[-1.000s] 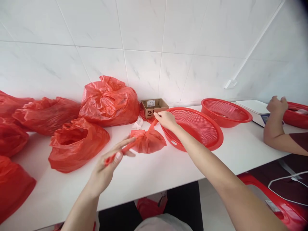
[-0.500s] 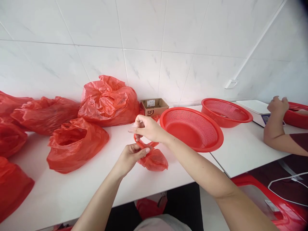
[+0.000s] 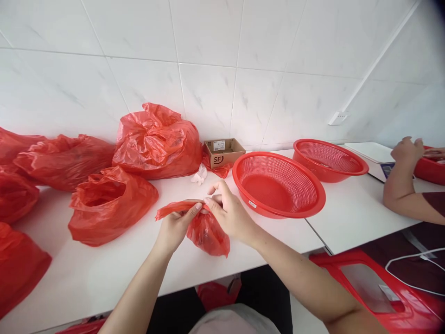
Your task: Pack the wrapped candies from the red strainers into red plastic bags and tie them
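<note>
Here at the white tabletop [image 3: 146, 264], the left hand [image 3: 174, 227] has thumb and fingers pinched tight on the gathered neck of a small red plastic bag [image 3: 208, 236], a loose strip of plastic poking out leftward over the knuckles. The right hand [image 3: 231, 215] meets it there, thumb and fingers narrowed on the same neck, and the bag's full body hangs just below, over the near middle of the tabletop; whether its base touches the surface, I cannot tell. Left of that, an open-mouthed red bag [image 3: 111, 208] slumps alone, with more red bags crowding the far left and one big bunched red bag [image 3: 156, 148] up against the wall. That wall [image 3: 208, 37] is white, faintly veined tile with straight joints, carrying a white socket [image 3: 338, 118] toward the right. Close to it sits an open SF cardboard box [image 3: 224, 153], a crumpled white tissue [image 3: 199, 175] lying in front. Next comes a large red perforated basin [image 3: 280, 185], a similar basin [image 3: 330, 160] behind it, and then a white weighing scale [image 3: 370, 153] beside a co-worker's bent arm [image 3: 401, 195]. A seam splits the surface right of the near basin, and below the edge there's a red plastic stool [image 3: 347, 273] with a white cable [image 3: 410, 253] looping nearby.
</note>
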### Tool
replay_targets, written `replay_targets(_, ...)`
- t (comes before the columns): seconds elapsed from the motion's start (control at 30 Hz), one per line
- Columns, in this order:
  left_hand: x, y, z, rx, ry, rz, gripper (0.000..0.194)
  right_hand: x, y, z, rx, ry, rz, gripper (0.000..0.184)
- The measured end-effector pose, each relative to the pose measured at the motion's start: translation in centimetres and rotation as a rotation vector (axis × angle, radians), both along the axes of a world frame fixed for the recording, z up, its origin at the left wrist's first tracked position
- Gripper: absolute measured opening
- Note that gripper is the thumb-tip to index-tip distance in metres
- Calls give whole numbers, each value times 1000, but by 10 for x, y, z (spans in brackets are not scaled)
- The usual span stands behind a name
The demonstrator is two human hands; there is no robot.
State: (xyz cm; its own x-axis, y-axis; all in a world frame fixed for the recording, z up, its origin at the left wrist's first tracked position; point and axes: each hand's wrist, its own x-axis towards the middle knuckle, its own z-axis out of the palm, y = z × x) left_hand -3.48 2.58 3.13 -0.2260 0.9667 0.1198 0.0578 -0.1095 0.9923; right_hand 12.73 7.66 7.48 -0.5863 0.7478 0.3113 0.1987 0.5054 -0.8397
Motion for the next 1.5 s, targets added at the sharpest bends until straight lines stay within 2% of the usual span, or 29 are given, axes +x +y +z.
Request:
replay_targets(0.17,-7,-6,0,-25,74,-50,20,8,-9,-31,-86,-76,-45,7)
replay_targets(0.27,-7,-6,1,16,148,-81,15,13,1,-35,28,-110,-90,12)
replay_targets(0.33,-7,-5,1,42,224,-102,9,14,9,-34,101,-51,-57,19)
replay_targets(0.37,-8,-5,1,49,265,-112,9,13,12,-34,87,-6,-17,23)
replay_targets(0.47,-9,-3,-4,75,379,-88,19,7,13,-40,-80,104,83,22)
replay_targets(0.63,-4,-3,-17,194,531,94,26,-3,2,-53,-229,208,54,13)
replay_targets(0.7,-2,-5,-21,250,563,122,27,-4,2,-56,-353,278,70,18)
replay_targets(0.8,-1,-6,-21,315,603,130,23,-2,9,-55,-575,351,171,30)
replay_targets(0.87,-2,-5,-18,332,630,112,18,1,16,-54,-617,339,233,31)
replay_targets(0.93,-5,-3,-12,330,653,61,15,4,20,-52,-568,277,260,26)
replay_targets(1.0,-9,1,-4,316,674,-27,14,7,22,-48,-410,144,226,15)
replay_targets(1.07,-15,6,5,291,695,-135,16,11,22,-43,-126,-57,143,7)
replay_targets(1.17,-25,17,18,272,706,-234,17,14,18,-35,341,-362,24,17)
replay_targets(1.23,-31,25,26,283,690,-223,15,16,15,-34,516,-483,-4,19)
replay_targets(1.33,-39,36,39,296,643,-151,12,16,10,-38,536,-520,-23,18)
replay_targets(1.4,-46,39,53,294,608,-111,11,17,7,-42,459,-461,-37,14)
replay_targets(1.5,-67,29,82,281,550,-40,14,20,1,-41,288,-233,-5,9)
